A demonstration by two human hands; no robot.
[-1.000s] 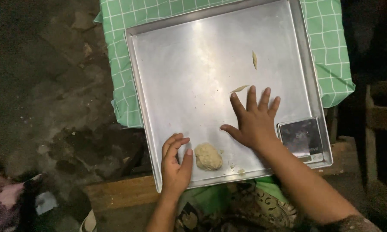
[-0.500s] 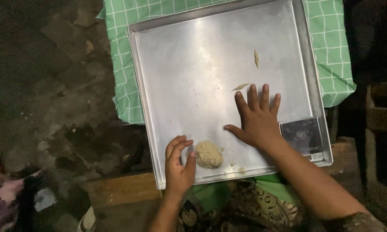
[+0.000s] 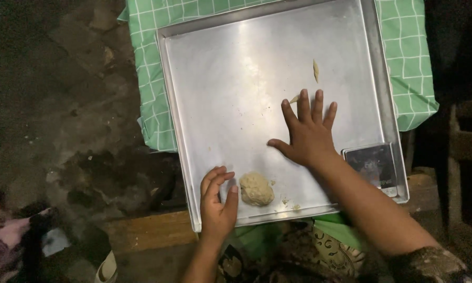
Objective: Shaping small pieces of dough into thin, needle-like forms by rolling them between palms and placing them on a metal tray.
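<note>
The left hand [image 3: 217,205] is seen at the tray's near rim, fingers curled loosely and apart, nothing clamped in it; its thumb is raised just beside the dough lump [image 3: 256,188], perhaps touching it, though contact cannot be told. The lump lies immediately to that hand's right, on the tray [image 3: 220,94] near the front edge; it is roundish, so no long axis is marked. The right hand [image 3: 307,133] is laid flat with fingers spread on the bare metal, further in and to the lump's right, apart from it. The left hand is the nearer. Two small dough slivers [image 3: 315,71] are seen beyond the right fingertips, and a dark scale [image 3: 373,165] at the tray's right corner
</note>
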